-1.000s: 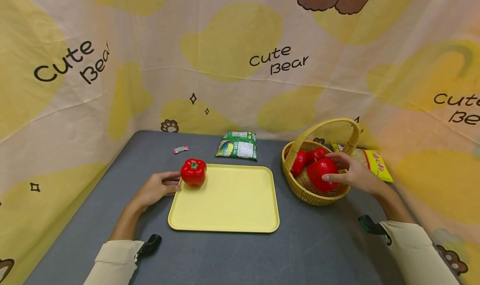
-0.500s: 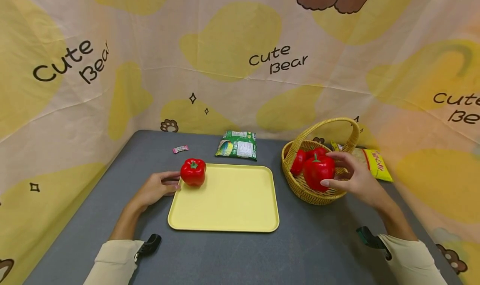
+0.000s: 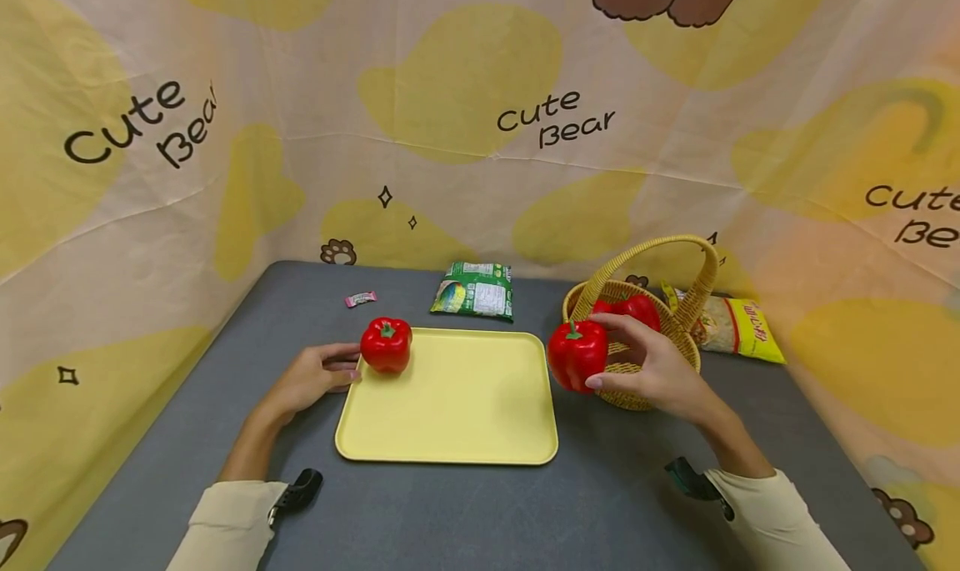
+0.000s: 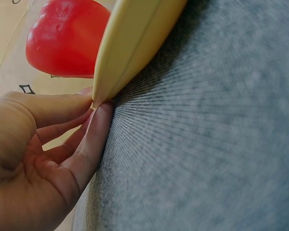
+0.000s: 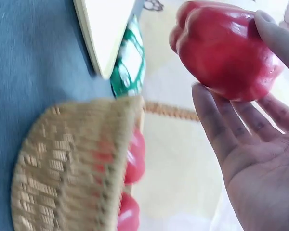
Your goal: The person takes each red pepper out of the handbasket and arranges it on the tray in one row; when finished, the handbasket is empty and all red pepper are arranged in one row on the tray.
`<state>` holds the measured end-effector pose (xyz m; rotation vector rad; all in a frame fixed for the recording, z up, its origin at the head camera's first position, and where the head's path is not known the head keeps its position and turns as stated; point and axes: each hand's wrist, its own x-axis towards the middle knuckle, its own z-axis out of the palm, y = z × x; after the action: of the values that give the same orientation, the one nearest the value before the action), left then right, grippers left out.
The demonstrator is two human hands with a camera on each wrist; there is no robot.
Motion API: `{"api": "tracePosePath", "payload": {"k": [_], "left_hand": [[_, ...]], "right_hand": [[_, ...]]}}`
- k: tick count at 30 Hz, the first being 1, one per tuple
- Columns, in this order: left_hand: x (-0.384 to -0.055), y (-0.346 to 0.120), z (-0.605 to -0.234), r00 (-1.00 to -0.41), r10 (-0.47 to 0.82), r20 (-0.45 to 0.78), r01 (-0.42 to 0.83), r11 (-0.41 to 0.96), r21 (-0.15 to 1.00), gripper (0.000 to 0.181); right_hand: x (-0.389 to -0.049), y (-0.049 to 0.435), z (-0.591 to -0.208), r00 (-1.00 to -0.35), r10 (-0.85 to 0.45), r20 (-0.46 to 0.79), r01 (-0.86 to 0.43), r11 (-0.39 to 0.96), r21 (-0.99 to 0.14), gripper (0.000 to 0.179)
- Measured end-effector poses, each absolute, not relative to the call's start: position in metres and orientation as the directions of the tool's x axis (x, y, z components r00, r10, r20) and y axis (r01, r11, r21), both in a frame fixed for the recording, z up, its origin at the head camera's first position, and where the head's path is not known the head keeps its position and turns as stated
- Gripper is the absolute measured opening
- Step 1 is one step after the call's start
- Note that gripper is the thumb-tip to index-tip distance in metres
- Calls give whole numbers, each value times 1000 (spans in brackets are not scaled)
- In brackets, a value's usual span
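My right hand (image 3: 652, 367) holds a red bell pepper (image 3: 576, 356) between thumb and fingers, in the air between the wicker basket (image 3: 626, 398) and the yellow tray (image 3: 465, 404). In the right wrist view this bell pepper (image 5: 226, 50) is above the basket's rim. Two more red peppers (image 3: 639, 308) lie inside the basket, partly hidden by my hand. At the tray's left edge, my left hand (image 3: 311, 379) pinches the rim with thumb and fingers, plain in the left wrist view. Another red bell pepper (image 3: 387, 346) stands on the tray's back left corner.
A green snack packet (image 3: 476, 292) lies behind the tray, with a small pink wrapped candy (image 3: 362, 299) to its left. A yellow packet (image 3: 750, 329) lies right of the basket, whose tall handle (image 3: 660, 242) arches up. Printed cloth hangs behind the grey table.
My right hand has lifted the bell pepper out of the basket and carried it left toward the tray. The left hand stays on the tray's edge.
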<state>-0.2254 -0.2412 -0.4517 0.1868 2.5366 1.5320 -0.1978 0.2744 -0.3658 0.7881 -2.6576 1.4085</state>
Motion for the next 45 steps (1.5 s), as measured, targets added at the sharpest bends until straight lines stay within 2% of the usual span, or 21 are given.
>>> {"api": "tracePosePath", "payload": {"k": [8,15,24,31,45], "left_hand": [[-225,-242,-452,-977,197,-80,21,461,887,56],[-225,-242,-452,-977,195,-84,14,456,890,56],[-222,-241,-451,-977,198,-80,17,445,896,56],[-222,-240,-451,-978,194,-79,18,450,893,55],[-223,-241,-454,-976,208,-69,24,415,910,56]], "right_hand": [[-210,239,-382,-845,-470,257,-476,441,-761,79],[-221,213,-394,-842,-506,189,-419,392,-819,82],[-235,184,-406,-840,-516,164,-397,381,-835,79],[-246,163,-411,-818,-538,203,-453,386,-804,79],[-263,130,-412,-805,-568,172,-453,400,-797,77]]}}
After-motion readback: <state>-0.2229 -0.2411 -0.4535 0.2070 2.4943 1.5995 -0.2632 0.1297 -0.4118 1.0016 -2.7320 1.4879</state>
